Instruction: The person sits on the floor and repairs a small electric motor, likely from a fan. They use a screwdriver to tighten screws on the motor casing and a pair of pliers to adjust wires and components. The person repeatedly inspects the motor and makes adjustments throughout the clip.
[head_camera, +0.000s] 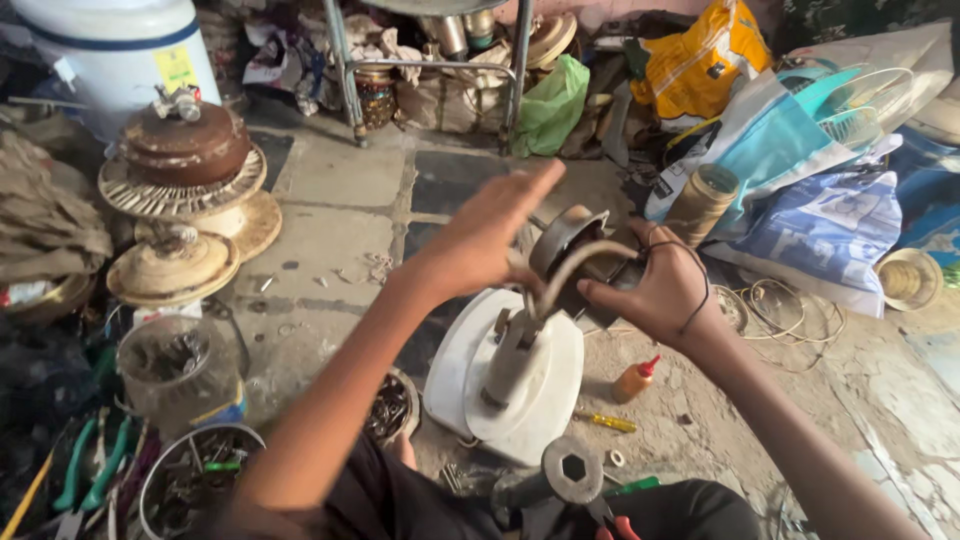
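A white fan base (545, 400) with a grey upright neck (512, 362) lies on the floor in front of me. A dark motor housing (572, 245) sits at the neck's top. My left hand (480, 238) rests on the housing's left side, fingers stretched out. My right hand (655, 292) grips the housing's right side and pinches a pale curved strip (572, 268) that arcs from the housing down toward the neck. A thin black wire (700, 285) loops over that hand.
Old fan motors (185, 150) are stacked at left. Tubs of small metal parts (195, 480) and pliers stand near my left knee. A small glue bottle (636, 380), a yellow screwdriver (605, 421) and a hex socket tool (573, 468) lie close by. Bags (800, 170) pile up at right.
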